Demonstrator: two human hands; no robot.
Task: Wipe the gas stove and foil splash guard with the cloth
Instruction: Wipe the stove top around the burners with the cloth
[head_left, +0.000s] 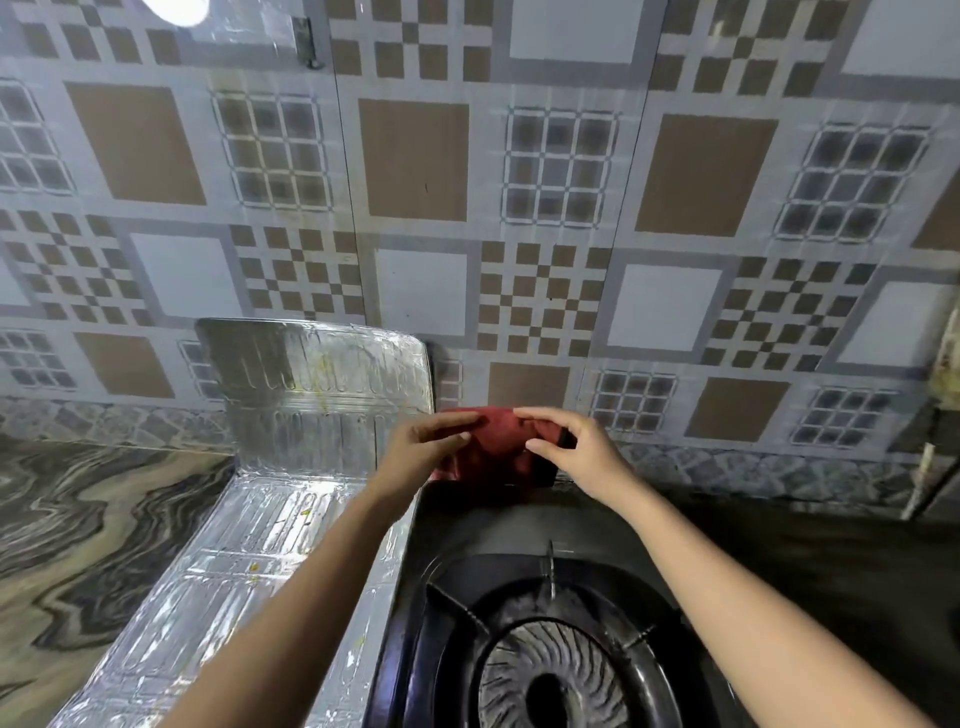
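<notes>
A dark red cloth is held up between both hands above the back edge of the black gas stove. My left hand pinches its left side and my right hand grips its right side. The stove's round burner with its pan supports lies below my forearms. Left of the stove stands the silver foil splash guard, folded so one panel is upright and another lies flat; yellowish specks dot it.
A patterned tile wall rises right behind the stove. A marbled countertop spreads to the left of the foil. Dark counter surface lies to the right, with a pale stick-like object leaning at the far right.
</notes>
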